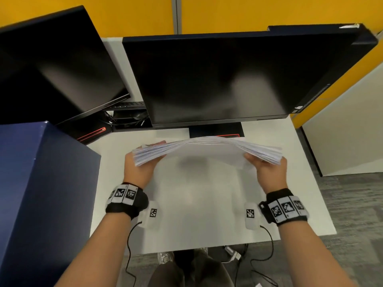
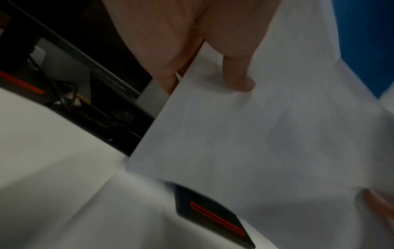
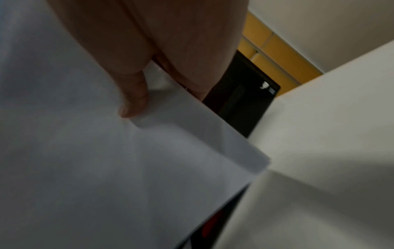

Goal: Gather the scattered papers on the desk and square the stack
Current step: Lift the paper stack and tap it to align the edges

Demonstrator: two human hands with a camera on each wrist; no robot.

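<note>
Our left hand [image 1: 138, 168] and right hand [image 1: 269, 172] each pinch one end of paper stack [image 1: 207, 149], lifted above surface [image 1: 196, 214]; edges fanned, so we judge squaring next.

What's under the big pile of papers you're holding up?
Under the stack of papers, held by the left hand and right hand, is bare white desk with its shadow. The monitor stand behind is partly hidden.
</note>
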